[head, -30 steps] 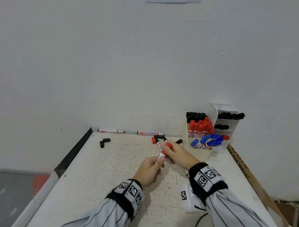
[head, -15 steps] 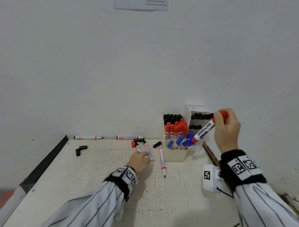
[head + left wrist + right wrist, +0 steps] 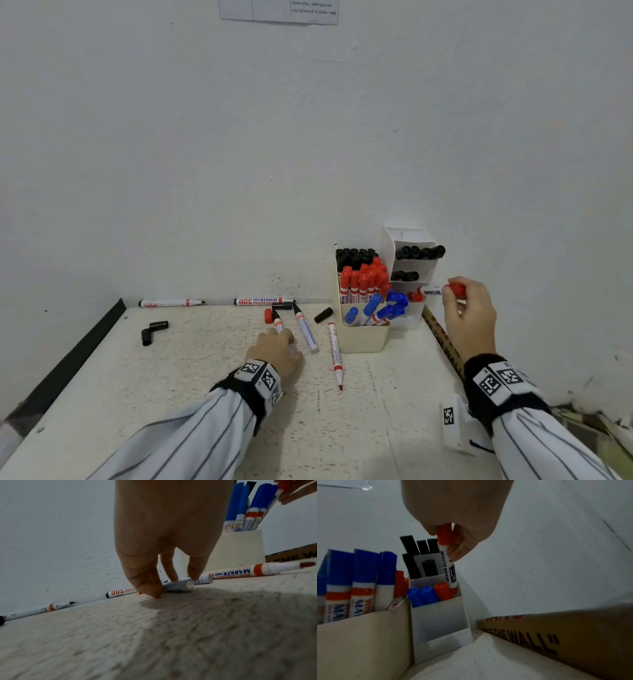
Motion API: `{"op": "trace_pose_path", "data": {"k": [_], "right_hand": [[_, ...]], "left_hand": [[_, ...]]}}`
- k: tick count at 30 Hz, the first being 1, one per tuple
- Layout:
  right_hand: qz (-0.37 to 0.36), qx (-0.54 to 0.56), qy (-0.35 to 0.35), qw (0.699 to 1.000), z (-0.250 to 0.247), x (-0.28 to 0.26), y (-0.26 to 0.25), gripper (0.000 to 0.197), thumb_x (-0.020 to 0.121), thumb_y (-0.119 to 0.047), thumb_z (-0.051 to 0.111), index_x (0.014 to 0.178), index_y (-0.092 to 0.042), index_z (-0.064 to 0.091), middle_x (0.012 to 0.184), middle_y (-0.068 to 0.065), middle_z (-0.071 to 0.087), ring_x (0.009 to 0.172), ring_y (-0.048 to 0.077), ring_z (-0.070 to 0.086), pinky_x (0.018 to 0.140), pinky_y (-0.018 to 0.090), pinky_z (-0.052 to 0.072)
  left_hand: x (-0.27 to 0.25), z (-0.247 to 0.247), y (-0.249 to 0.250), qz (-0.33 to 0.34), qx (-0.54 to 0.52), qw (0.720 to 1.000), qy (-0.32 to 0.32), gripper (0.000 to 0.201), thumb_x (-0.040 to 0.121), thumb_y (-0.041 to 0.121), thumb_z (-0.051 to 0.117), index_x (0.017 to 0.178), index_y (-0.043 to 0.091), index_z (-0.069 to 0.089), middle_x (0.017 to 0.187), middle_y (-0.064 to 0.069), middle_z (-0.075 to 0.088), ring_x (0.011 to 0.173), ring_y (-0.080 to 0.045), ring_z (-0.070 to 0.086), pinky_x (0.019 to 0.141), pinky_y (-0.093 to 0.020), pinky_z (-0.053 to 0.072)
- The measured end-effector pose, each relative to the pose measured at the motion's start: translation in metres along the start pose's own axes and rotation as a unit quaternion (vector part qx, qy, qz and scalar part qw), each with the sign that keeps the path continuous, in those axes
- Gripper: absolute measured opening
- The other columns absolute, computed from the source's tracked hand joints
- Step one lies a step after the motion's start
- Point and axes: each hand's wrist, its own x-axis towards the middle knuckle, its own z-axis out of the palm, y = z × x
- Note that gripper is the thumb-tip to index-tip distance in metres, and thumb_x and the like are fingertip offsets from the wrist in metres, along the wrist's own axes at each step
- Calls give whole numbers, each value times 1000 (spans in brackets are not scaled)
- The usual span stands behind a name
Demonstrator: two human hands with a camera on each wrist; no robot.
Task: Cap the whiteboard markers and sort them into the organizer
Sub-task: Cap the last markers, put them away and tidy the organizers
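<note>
Left hand [image 3: 278, 353]: fingertips pinch an uncapped white marker with orange band [image 3: 278, 323] lying on the speckled white table [image 3: 171, 394].
Right hand [image 3: 468, 317]: grips a red-capped white whiteboard marker [image 3: 447, 561], lower end already in the lowest pocket of the white tiered plastic organizer [image 3: 440, 619].
Advice: I think, slide it beside the red one, release gently.
</note>
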Motion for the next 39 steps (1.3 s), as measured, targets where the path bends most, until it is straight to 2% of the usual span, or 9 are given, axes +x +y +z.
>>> {"op": "trace_pose_path", "data": {"k": [3,9,12,15,18,25,28,32,39], "right_hand": [[21,-13,-31,999,8,-1,3,17,87,0,58,104,1,60,98,15,59,82,18,54,68,11,44],[94,-23,-76,992,26,1,9,21,80,9,59,99,0,59,94,11,60,83,21,55,67,-2,37],[95,-76,-80,989,29,4,17,19,77,6,63,95,1,63,97,19,59,88,29,55,78,19,38],[90,-75,-87,989,29,7,15,16,80,5,62,94,1,65,93,18,63,81,24,54,73,16,33],[86,-70,-94,989,30,8,12,28,76,17,52,97,2,64,92,18,65,81,19,52,74,16,34],[70,-87,-81,990,41,11,12,25,85,3,58,109,7,60,103,26,62,98,39,58,87,33,41],[17,-83,-29,996,37,8,6,21,85,-4,62,101,9,61,96,26,62,88,39,59,79,28,39],[-31,-72,23,997,33,3,7,46,85,-29,43,96,10,64,93,29,55,79,37,57,77,26,40],[-2,-79,44,996,29,-2,0,22,92,-2,49,109,8,59,107,27,46,88,24,48,83,27,40]], "left_hand": [[2,-2,-2,-18,-33,999,4,32,93,28,47,121,12,46,125,-11,48,112,-24,50,92,-31,42],[3,-2,-5,-77,-110,991,27,38,91,18,52,125,6,43,124,-15,51,108,-25,55,84,-26,45],[3,-3,-8,-93,-126,987,33,32,90,17,53,120,7,45,121,-14,51,105,-24,55,77,-24,43],[1,-4,-9,-98,-132,986,33,32,89,20,56,116,8,48,119,-12,52,95,-21,54,78,-24,44],[0,-3,-11,-104,-110,988,36,32,90,19,55,118,7,48,123,-12,51,105,-23,56,85,-27,46],[-2,-8,-16,-137,-116,983,43,29,90,21,53,114,6,52,118,-12,55,104,-24,58,74,-25,43],[-2,-8,-20,-141,-117,982,48,30,91,23,52,116,6,52,120,-12,54,106,-24,58,75,-25,42],[-2,-7,-21,-138,-117,982,44,30,91,24,53,116,7,51,122,-13,53,107,-24,56,82,-27,45],[-3,-8,-22,-139,-118,982,42,30,89,24,55,114,8,53,120,-12,54,105,-24,57,80,-27,46]]}}
